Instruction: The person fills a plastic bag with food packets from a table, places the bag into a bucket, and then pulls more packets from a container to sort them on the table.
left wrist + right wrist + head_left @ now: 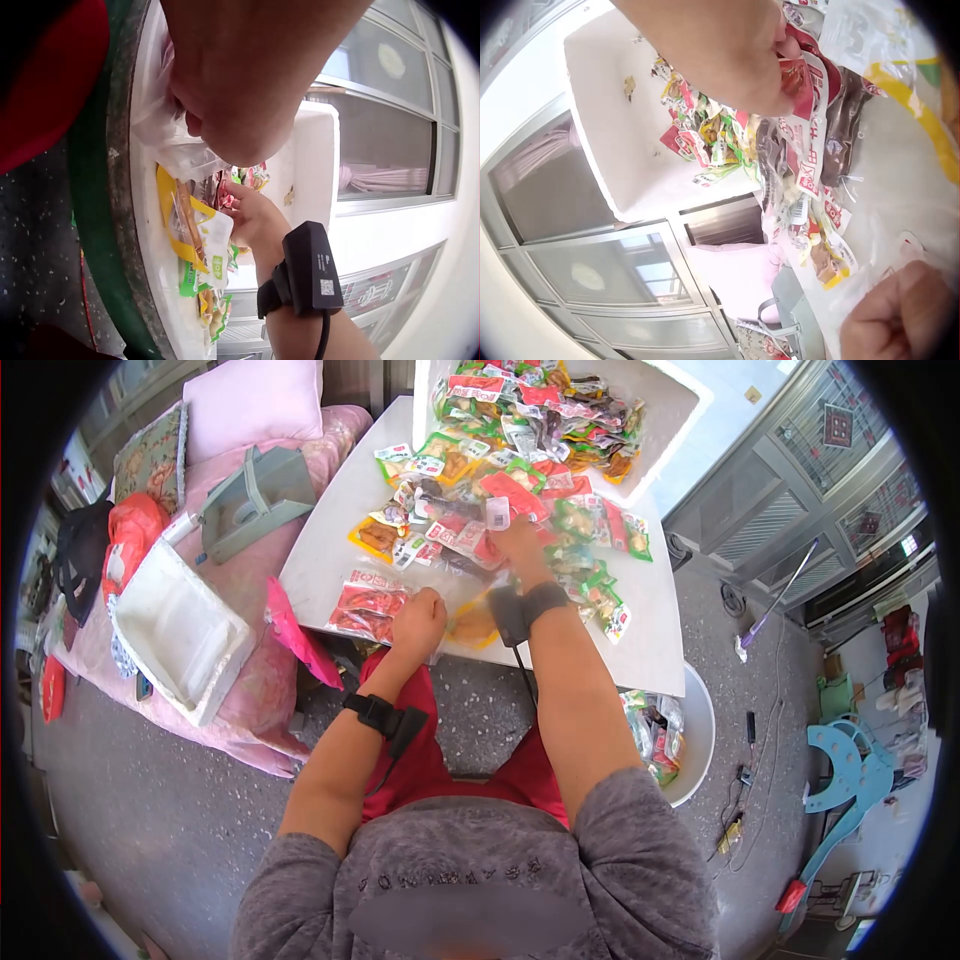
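Observation:
Snack packets (pixel 430 495) lie in a loose heap on the white table. My right hand (pixel 518 550) reaches into this heap; its thumb and fingers pinch a red-and-white snack packet (pixel 802 86). Dark brown packets (pixel 845 124) lie beside it. Near the table's front edge my left hand (pixel 420 622) is curled, gripping a clear plastic bag (pixel 154 116). Red packets (pixel 368 608) sit just left of that hand. A yellow-edged packet (pixel 187 217) lies between the two hands, close to the table edge.
A white foam box (pixel 660 425) full of packets stands at the table's far side. On the right, a white bucket (pixel 700 740) holds more packets. An empty foam tray (pixel 180 630) and a grey-green carrier (pixel 260 505) rest on the pink-covered bed. Cables (pixel 745 790) cross the floor.

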A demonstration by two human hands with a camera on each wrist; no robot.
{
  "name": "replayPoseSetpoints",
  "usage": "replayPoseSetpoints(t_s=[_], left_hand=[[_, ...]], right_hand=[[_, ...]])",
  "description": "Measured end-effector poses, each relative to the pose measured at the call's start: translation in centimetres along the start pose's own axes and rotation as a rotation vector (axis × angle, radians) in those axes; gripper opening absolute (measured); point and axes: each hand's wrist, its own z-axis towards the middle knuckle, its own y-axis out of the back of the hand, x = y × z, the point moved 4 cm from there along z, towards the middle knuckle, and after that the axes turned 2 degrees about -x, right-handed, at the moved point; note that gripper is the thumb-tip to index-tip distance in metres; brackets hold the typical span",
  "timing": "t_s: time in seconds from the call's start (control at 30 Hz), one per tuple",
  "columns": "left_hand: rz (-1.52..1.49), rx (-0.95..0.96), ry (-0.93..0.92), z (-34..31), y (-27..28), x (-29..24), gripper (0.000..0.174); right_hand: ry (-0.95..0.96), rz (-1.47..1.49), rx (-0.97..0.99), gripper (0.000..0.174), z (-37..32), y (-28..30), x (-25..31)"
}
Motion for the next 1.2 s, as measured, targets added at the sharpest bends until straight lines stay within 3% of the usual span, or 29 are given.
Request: replayPoseSetpoints(t_s=[0.2, 0.3, 0.4, 0.43, 0.57, 0.63, 0.7, 0.8, 0.9, 1.0, 1.03, 1.13, 1.2], left_hand=[[-0.005, -0.016, -0.012, 0.0, 0.0, -0.1, 0.010], [-0.017, -0.025, -0.021, 0.0, 0.1, -0.1, 0.009], [-0.039, -0.016, -0.033, 0.0, 0.1, 0.0, 0.013], [-0.038, -0.017, -0.028, 0.1, 0.0, 0.0, 0.013], [-0.035, 0.007, -0.005, 0.2, 0.3, -0.3, 0.012], [-0.033, 0.008, -0.007, 0.0, 0.3, -0.6, 0.012], [-0.026, -0.020, -0.023, -0.1, 0.4, -0.6, 0.013], [0.001, 0.011, -0.004, 0.0, 0.5, -0.4, 0.014], [0.019, 0.019, 0.031, -0.1, 0.7, -0.7, 0.015], [0.033, 0.019, 0.022, -0.1, 0.7, -1.0, 0.015], [0.032, 0.019, 0.019, -0.1, 0.7, -0.9, 0.015], [0.029, 0.023, 0.018, -0.1, 0.6, -0.8, 0.015], [0.023, 0.034, 0.023, 0.0, 0.5, -0.8, 0.015]], right_hand=[[0.039, 0.076, -0.011, 0.032, 0.4, 0.5, 0.2], [0.067, 0.299, -0.020, 0.019, 1.2, 0.0, -1.0], [0.787, -0.015, -0.145, 0.014, -4.8, 4.7, 2.5], [0.683, 0.140, -0.140, 0.010, -6.8, 5.6, 3.1], [0.869, -0.228, -0.323, 0.008, -11.7, 3.9, 1.3], [0.577, 0.223, -0.138, 0.006, -13.6, 1.4, -1.2], [-0.208, 1.350, 0.287, 0.007, -17.2, -0.8, -1.4], [-0.280, 1.071, 0.310, 0.011, -18.4, 0.8, -2.6], [0.226, 0.552, -0.094, 0.014, -15.5, 4.1, -3.7], [0.384, 0.196, -0.302, 0.014, -13.5, 6.1, -3.9], [0.373, 0.184, -0.220, 0.018, -13.3, 6.1, -3.8], [-0.061, 0.636, 0.337, 0.022, -15.8, 4.6, -1.9], [-0.227, 0.870, 0.441, 0.023, -18.3, 2.2, -1.8]])
